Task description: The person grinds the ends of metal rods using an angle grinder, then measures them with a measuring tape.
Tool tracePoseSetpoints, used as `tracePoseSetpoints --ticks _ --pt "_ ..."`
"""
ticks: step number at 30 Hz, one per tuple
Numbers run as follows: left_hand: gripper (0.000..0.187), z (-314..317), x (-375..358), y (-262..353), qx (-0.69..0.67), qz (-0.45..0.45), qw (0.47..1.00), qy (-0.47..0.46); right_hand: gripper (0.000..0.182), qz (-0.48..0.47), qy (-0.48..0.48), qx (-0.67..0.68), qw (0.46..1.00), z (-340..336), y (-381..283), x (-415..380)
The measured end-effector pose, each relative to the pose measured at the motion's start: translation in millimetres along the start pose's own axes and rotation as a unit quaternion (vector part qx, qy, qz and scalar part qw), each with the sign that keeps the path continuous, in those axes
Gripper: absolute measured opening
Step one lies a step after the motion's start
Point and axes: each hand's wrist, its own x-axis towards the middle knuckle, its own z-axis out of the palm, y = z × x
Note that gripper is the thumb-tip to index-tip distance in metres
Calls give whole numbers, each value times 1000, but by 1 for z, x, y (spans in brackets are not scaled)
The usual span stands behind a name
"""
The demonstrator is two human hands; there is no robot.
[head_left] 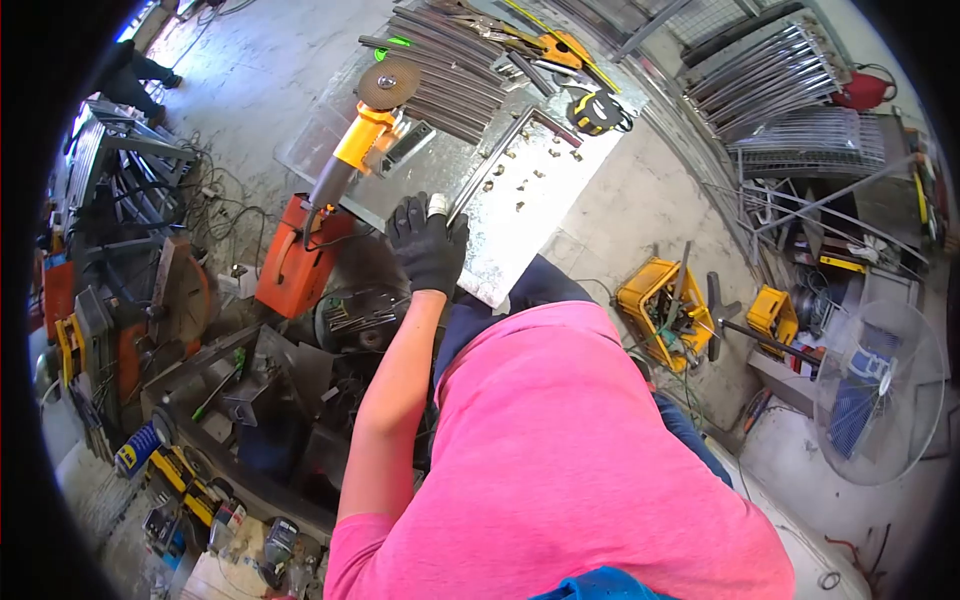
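My left hand (430,245), in a black glove with a white patch on one finger, lies at the near left edge of the metal work table (510,235). Its fingers are slightly spread and rest beside the near end of a thin metal frame (490,160). Small dark pieces (520,188) are scattered on the bright surface. Farther left is an orange angle grinder (362,135) with a brown disc. A yellow and black tape measure (597,112) sits at the far right. My right hand is not visible.
Metal bars (440,85) cover the table's far side. An orange-red case (292,262) stands left of the table, above cables. Yellow crates (650,290) and a fan (880,390) are at the right. Someone's dark-clothed legs (135,80) show at the upper left.
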Motion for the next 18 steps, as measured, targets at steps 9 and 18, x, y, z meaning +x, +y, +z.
tracePoseSetpoints --ticks 9,18 --pt "56 -1 -1 -4 -4 5 1000 -6 53 81 326 214 917 -217 -152 102" --pt "56 0 0 -3 -11 -7 999 -31 51 -58 318 361 875 -367 -327 168"
